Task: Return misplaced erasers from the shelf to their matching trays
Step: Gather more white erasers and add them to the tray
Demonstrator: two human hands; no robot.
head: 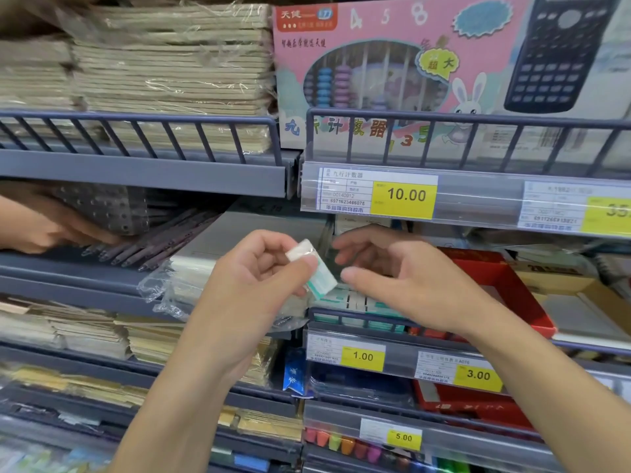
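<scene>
Pinching the eraser (311, 269) tilted, the left hand (252, 268) is holding it just above the tray (358, 303); the right hand (392, 278) is hovering spread beside it, nearer the tray.

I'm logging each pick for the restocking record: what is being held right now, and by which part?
The left hand pinches a white eraser with a green sleeve around its middle, thumb on top. The right hand is open beside it, holding nothing.

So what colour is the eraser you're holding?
White, with a green-and-white sleeve; the eraser sits in the left hand, head view.
</scene>
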